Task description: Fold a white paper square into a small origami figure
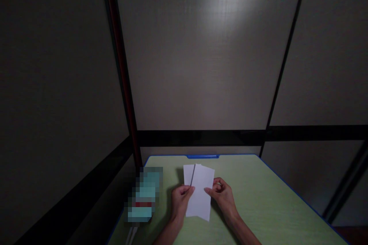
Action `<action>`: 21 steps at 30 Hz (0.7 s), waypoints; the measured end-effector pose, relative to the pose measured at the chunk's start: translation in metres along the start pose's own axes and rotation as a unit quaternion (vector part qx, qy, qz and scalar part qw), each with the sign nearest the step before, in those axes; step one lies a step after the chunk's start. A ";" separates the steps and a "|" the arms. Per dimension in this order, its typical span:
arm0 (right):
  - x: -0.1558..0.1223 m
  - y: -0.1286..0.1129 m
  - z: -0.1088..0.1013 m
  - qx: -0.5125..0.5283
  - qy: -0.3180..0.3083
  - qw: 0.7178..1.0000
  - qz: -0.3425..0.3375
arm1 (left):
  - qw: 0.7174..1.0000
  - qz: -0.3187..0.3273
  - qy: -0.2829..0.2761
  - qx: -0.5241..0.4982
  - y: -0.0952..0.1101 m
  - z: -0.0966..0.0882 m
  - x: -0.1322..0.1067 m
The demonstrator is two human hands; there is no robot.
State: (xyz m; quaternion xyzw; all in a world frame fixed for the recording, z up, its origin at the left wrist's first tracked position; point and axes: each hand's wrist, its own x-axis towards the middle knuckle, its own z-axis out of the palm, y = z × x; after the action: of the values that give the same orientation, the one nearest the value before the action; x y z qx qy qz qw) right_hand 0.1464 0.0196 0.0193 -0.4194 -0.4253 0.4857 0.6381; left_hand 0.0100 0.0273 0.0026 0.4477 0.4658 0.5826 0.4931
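A white sheet of paper [199, 193], folded along a lengthwise crease, is held just above a light green table [258, 199]. My left hand [180, 201] pinches the paper's left edge near the crease, thumb on top. At the right edge my right hand [222, 195] grips it with curled fingers. Both forearms reach in from the bottom of the view.
The table has a blue rim and a blue handle-like piece [202, 156] at its far edge. A blurred teal and red object [145, 195] lies at the table's left edge. Grey panelled walls with dark rails stand close behind and to the left.
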 end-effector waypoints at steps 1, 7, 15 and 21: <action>0.000 -0.001 0.000 0.002 0.001 1.000 0.003 | 1.000 -0.001 0.000 0.000 0.000 0.000 0.000; 0.000 0.000 0.000 0.010 -0.006 1.000 0.019 | 1.000 0.000 0.014 0.000 0.000 0.000 0.001; -0.001 -0.001 0.000 0.019 -0.024 0.999 0.013 | 0.999 -0.002 0.032 -0.004 -0.001 0.000 0.000; 0.001 0.004 -0.004 0.024 -0.039 0.999 0.018 | 1.000 -0.002 0.021 -0.012 -0.002 -0.003 0.001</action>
State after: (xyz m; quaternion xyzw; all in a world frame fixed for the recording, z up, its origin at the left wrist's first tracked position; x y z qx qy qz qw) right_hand 0.1488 0.0211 0.0143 -0.3926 -0.4303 0.5231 0.6222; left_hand 0.0075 0.0280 0.0004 0.4285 0.4697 0.5967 0.4895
